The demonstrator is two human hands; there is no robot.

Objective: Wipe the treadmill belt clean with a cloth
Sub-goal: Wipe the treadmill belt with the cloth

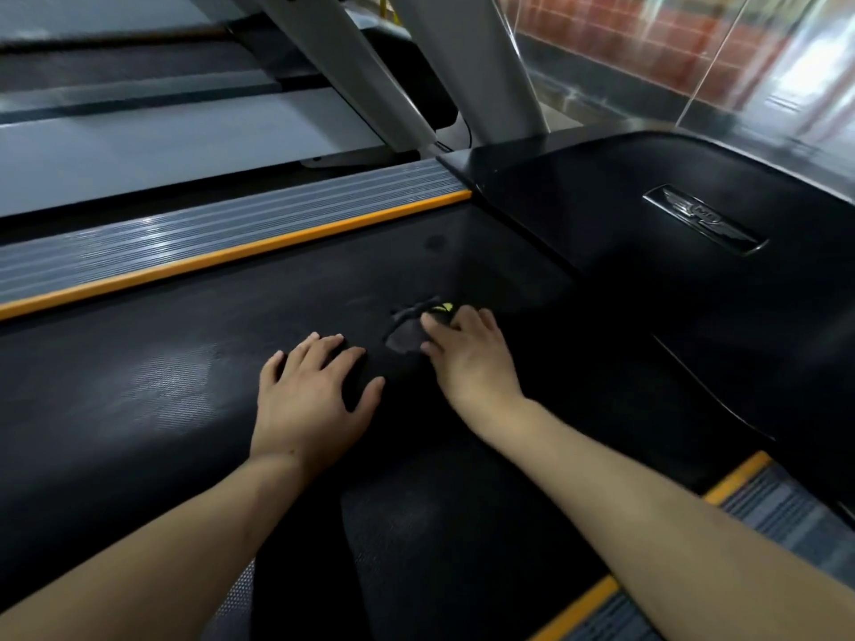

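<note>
The cloth (407, 363) is black and lies spread flat on the black belt (162, 363), so its edges are hard to pick out; it sits under and between both my hands, near the front of the belt by the motor cover (647, 270). It looks thin, soft and light, with a grey patch and a small yellow mark showing near my right fingertips. I judge it will bunch and slide easily, so pressing it flat with the palm should serve better than pinching a corner.

My left hand (310, 400) lies flat, fingers spread, grip open, pressing down on the cloth. My right hand (472, 358) has its fingers curled down onto the cloth by the grey patch; whether they have pinched a fold I cannot tell.

The belt is matt rubber with a fine woven texture, paler where light catches it. Along its far edge runs an orange strip (231, 256), then a ribbed grey rail (208, 224). The cover is smooth, glossy plastic with a metal badge (703, 219).
</note>
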